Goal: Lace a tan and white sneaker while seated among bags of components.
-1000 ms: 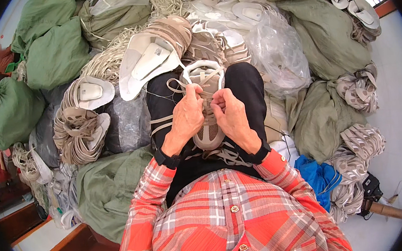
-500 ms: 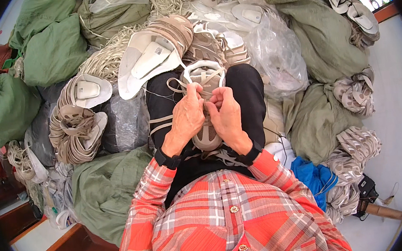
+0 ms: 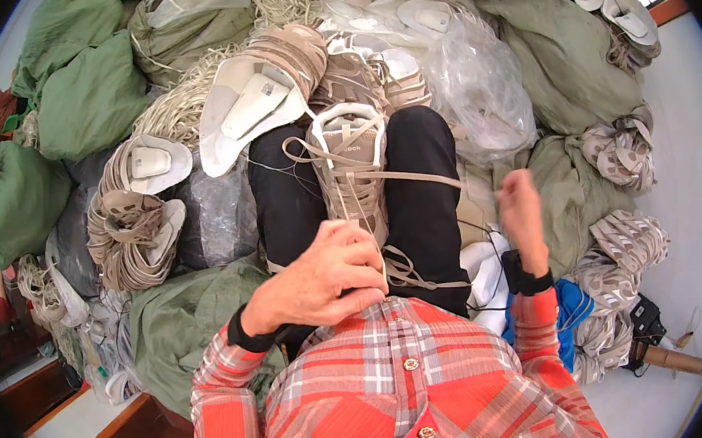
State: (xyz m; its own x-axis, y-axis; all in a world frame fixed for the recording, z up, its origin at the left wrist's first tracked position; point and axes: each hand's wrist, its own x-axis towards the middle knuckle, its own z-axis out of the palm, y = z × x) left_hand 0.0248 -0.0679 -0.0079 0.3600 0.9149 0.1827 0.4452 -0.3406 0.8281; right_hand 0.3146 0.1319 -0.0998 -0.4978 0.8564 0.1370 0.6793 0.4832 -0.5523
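Note:
A tan and beige shoe upper (image 3: 351,147) with a white lining lies between my knees, its toe toward me. Flat beige lace is threaded through its eyelets, with a loose loop at its left. My left hand (image 3: 323,276) is closed in front of the toe, pinching a thin pale cord (image 3: 381,254) that runs up to the lacing. Out to the right, past my knee, my right hand (image 3: 522,215) is blurred but closed on the shoelace (image 3: 423,177), drawn nearly straight from the shoe. Its fingertips are smeared by motion.
Stacked shoe uppers (image 3: 279,82) lean beyond my left knee, and another stack (image 3: 135,214) lies farther left. Bundled laces (image 3: 187,99), green sacks (image 3: 94,100) and a clear plastic bag (image 3: 478,88) surround my legs. A blue cloth bag (image 3: 570,316) lies by my right forearm.
Both hands were together over the shoe. My right hand has swung far right, pulling the lace out; my left hand has come down toward my body with the thin cord.

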